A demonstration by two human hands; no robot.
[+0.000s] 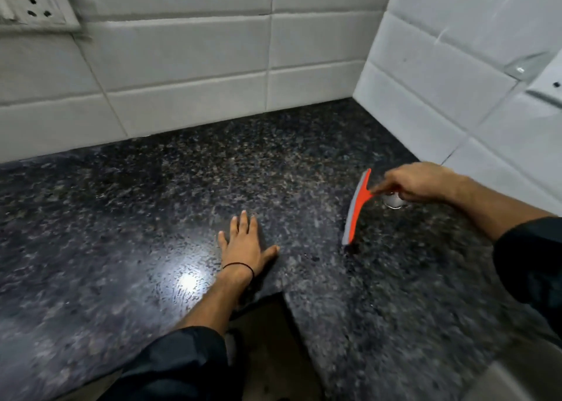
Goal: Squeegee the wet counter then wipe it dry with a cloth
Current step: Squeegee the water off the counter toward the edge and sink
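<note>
A dark speckled granite counter [170, 206] fills an L-shaped corner and shines with a light reflection near the middle. My right hand [416, 181] grips the handle of an orange squeegee [359, 206] with a grey rubber blade, whose lower end touches the counter at the right. My left hand [246, 245] lies flat on the counter, fingers spread, a thin black band on its wrist. No cloth is in view.
White tiled walls [194, 75] meet at the back right corner. A white wall socket [33, 5] is at the top left. A small shiny round object [393, 201] sits under my right hand. The counter's inner front edge [286, 297] drops off near me.
</note>
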